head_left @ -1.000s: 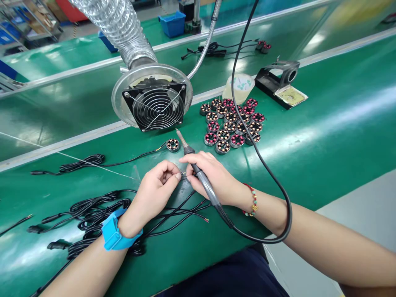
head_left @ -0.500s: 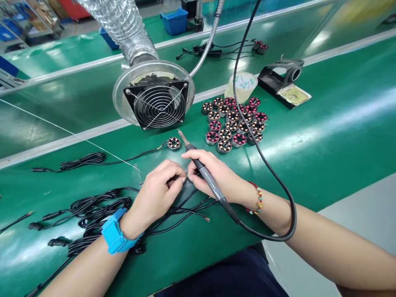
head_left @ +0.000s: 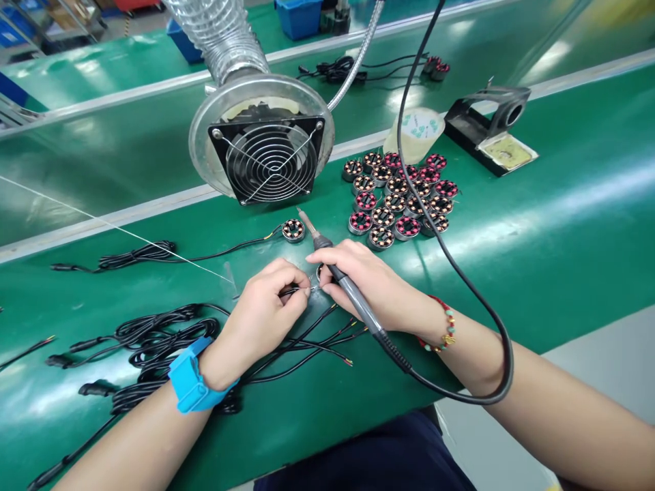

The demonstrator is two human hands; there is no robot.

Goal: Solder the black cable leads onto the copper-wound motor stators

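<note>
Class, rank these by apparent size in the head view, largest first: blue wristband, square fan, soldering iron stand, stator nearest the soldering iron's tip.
1. Square fan
2. Soldering iron stand
3. Blue wristband, though nearness to the camera enlarges it
4. Stator, clearly smallest

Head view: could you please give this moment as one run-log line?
left hand: pinching black cable | right hand: holding soldering iron | iron tip: away from hands | wound stators: clustered on green bench

Green bench (head_left: 512, 279), glare (head_left: 578, 189) at 3 o'clock; pale floor (head_left: 598, 382) at 4; rack (head_left: 71, 34) at 10.
</note>
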